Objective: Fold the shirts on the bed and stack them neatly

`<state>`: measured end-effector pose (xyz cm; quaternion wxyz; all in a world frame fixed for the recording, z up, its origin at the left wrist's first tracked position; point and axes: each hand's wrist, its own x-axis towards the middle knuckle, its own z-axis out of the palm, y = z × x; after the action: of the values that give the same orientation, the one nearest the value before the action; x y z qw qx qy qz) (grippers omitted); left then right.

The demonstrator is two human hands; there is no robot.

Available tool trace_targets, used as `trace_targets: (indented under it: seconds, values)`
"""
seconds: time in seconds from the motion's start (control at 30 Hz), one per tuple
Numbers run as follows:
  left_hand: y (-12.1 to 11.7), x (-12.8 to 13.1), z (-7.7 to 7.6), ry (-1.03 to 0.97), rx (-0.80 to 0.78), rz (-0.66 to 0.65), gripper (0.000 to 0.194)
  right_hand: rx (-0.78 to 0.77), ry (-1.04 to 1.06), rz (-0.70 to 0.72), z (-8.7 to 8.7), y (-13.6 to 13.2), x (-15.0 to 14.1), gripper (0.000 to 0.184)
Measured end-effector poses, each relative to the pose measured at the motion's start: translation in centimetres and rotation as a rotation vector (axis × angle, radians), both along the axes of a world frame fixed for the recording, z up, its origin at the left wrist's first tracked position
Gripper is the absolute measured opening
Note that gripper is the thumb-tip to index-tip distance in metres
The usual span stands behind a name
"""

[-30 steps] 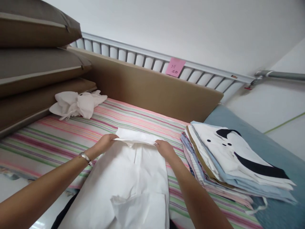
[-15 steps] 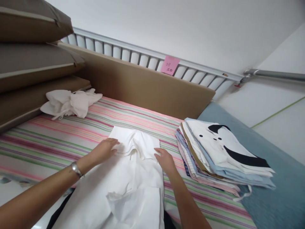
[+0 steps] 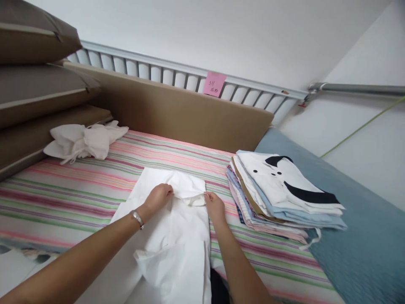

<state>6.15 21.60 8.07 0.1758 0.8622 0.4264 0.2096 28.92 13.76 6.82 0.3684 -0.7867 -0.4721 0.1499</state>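
A white shirt (image 3: 177, 236) lies spread in front of me, its far end partly folded and its near end running out of the bottom of the view. My left hand (image 3: 160, 197) is closed on a fold of the shirt near its collar area. With thumb and fingertips, my right hand (image 3: 215, 204) pinches the shirt's right edge. Between the two hands a narrow band of the white cloth is drawn out, slightly raised. A loose flap of the same cloth lies across the shirt nearer to me.
To the right stands a stack of folded clothes (image 3: 284, 185), topped by a white piece with black trim. A crumpled white garment (image 3: 88, 139) lies at left beside stacked brown cushions (image 3: 47, 88). Striped cloth (image 3: 79, 185) covers the surface; a brown board (image 3: 177, 112) leans against the radiator (image 3: 133, 67).
Both hands have closed on the shirt. The left hand has moved inward to the right, and the cloth between the hands is now pulled into a band. The view has shifted slightly.
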Motion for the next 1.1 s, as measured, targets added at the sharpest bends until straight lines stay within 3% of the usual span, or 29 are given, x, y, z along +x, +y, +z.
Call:
trace_targets:
  seconds: [0.23, 0.37, 0.43, 0.57, 0.63, 0.77, 0.9, 1.1]
  values:
    - [-0.8, -1.1, -1.8, -0.069, -0.112, 0.061, 0.013, 0.033, -0.054, 0.043, -0.6, -1.2, -1.1, 0.05]
    - [-1.9, -1.1, -1.7, -0.104, -0.115, -0.046, 0.025, 0.037, -0.192, 0.003, -1.5, -1.3, -1.7, 0.05]
    - [-2.3, -1.1, -1.4, -0.176, -0.201, -0.098, 0.032, 0.046, -0.211, -0.02, -1.8, -1.0, -1.6, 0.052]
    - [-2.1, -0.5, -0.4, -0.424, -0.615, 0.145, 0.018, 0.084, -0.211, -0.037, -2.2, -0.7, -1.3, 0.06]
    - [-1.5, 0.1, 0.0, -0.471, -0.719, 0.266, 0.012, 0.102, -0.207, -0.045, -2.4, -0.8, -1.2, 0.06]
    - [-0.2, 2.0, 0.1, -0.478, -0.835, 0.376, 0.02, 0.111, -0.193, -0.07, -2.7, -1.0, -1.3, 0.059]
    - [0.7, 3.0, 0.7, -0.527, -0.842, 0.382, 0.028, 0.092, -0.168, -0.086, -3.1, -1.1, -1.4, 0.06]
    - [2.2, 0.7, 1.9, -0.58, -0.819, 0.315, 0.034, 0.108, -0.155, -0.113, -4.0, -1.1, -1.3, 0.063]
